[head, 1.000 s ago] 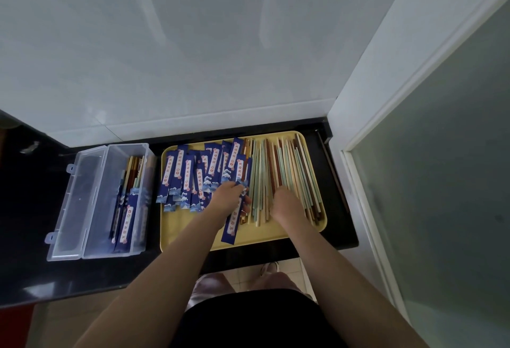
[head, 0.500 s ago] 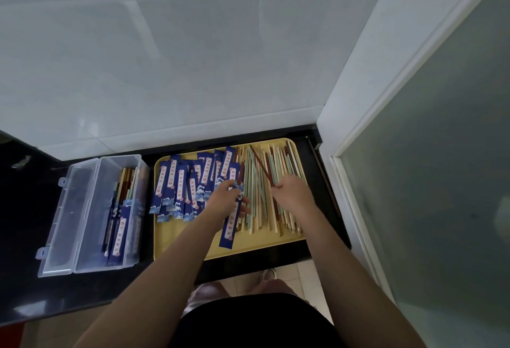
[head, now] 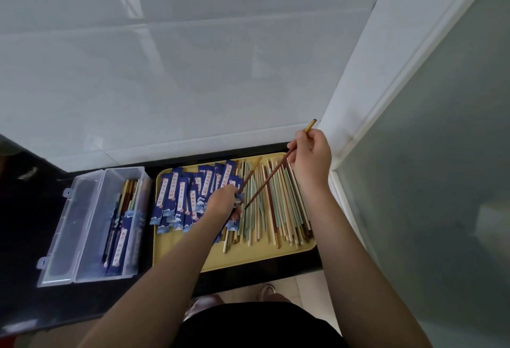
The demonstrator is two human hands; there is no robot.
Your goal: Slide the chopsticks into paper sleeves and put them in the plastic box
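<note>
Here the right hand pinches a brown chopstick above the tray; the left hand grips a blue paper sleeve.

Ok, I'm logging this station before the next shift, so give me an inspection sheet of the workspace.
Surface: black counter, yellow tray on it.
Job's things: loose chopsticks and blue paper sleeves on the tray; open plastic box holds sleeved pairs.
Clutter: nothing seen.
Grippers: right hand grips a brown chopstick; left hand holds a sleeve with another chopstick in it.
Cables: nothing seen.
Surroundings: white tiled wall, frosted glass door.
</note>
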